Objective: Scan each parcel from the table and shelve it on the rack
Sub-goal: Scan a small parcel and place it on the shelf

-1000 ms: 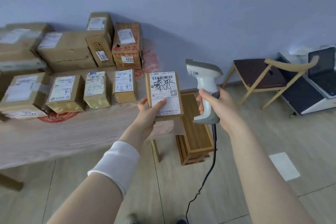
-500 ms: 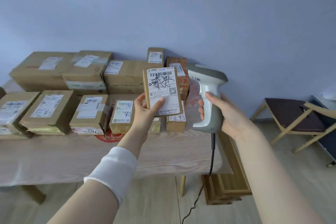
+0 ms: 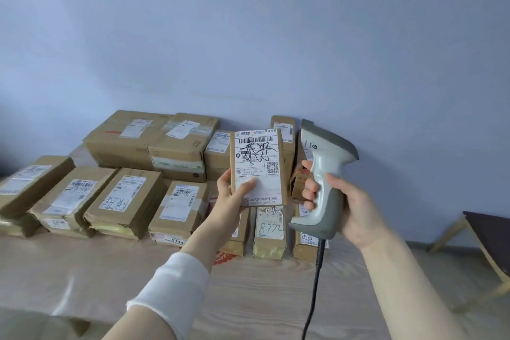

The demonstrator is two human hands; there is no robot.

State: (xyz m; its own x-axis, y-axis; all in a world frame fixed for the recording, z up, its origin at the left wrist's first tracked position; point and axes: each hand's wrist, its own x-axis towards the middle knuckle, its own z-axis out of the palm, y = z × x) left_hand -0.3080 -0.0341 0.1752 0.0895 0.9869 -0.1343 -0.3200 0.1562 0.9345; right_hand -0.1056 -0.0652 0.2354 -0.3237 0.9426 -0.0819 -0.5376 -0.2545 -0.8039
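Observation:
My left hand (image 3: 231,193) holds a small brown parcel (image 3: 258,167) upright above the table, its white label with a barcode and black handwriting facing me. My right hand (image 3: 347,201) grips a grey and white handheld scanner (image 3: 323,174) by its handle, just right of the parcel, its head pointing up and left. A black cable (image 3: 313,292) hangs from the scanner. Several more labelled cardboard parcels (image 3: 127,199) lie in rows on the wooden table (image 3: 82,270) behind my hands. No rack is in view.
Larger boxes (image 3: 124,138) are stacked at the back against the blue wall. A wooden chair with a dark seat (image 3: 485,234) stands at the far right beside the table.
The view has swung left and up, from the floor and chair toward the table. Both hands rose with the parcel and scanner, which stay side by side.

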